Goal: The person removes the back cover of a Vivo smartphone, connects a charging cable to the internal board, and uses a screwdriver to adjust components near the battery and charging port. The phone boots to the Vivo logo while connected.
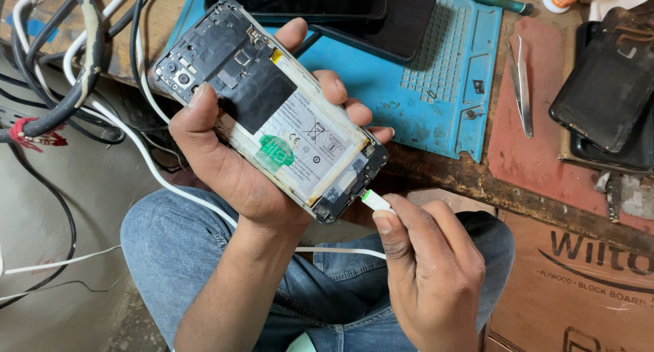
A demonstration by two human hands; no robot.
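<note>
Opened phone [272,110], back cover off, held over the lap in front of the worktop [477,171] edge. Battery, dark shielding and camera cluster exposed; a green sticker patch sits on the battery face.

Left hand [238,168] cradles the phone from beneath: thumb lies on the upper edge near the cameras, fingers wrap the far long edge. Grip closed firmly on the frame.

Right hand [429,270] pinches a white charging plug [373,201] with a green tip, right at the phone's bottom port; whether it is fully seated I cannot tell. White cable [170,182] trails off behind the left wrist.

Handling judgement: light, stiff slab, but fragile with the back off. Battery skin and ribbon connectors should not be pressed; the side frame rails are the safe place to hold, as the left hand does. The plug is small and slippery, best taken by its moulded body.

Beyond: blue repair mat [436,93] with dark phones [320,1] on it, tweezers [522,86] on a reddish pad [538,154], loose back covers [606,73] to the right, tangled cables [68,73] to the left.
</note>
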